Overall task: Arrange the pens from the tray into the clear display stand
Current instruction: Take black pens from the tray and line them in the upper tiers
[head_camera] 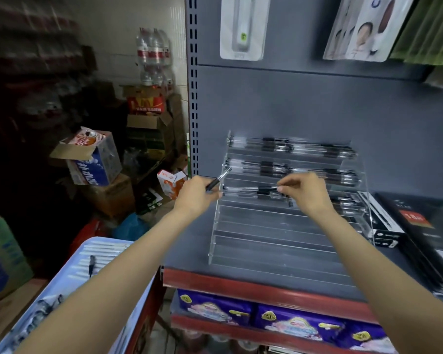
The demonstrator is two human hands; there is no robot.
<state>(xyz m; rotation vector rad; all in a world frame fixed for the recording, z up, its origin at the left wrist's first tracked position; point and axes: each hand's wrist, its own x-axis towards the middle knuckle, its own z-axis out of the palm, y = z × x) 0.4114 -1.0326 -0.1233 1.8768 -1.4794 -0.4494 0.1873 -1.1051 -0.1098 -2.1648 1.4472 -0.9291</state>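
My left hand [195,198] grips a black pen [218,180]; my right hand [303,191] pinches another pen [251,189] over the clear display stand's [279,226] third tier.

The grey shelf [304,103] is evenly lit, seemingly from above, while the stockroom at far left sinks into deep shadow. Wide-angle bending curves the edges. The clear display stand [287,221] shows faint glare; everything looks slightly soft.
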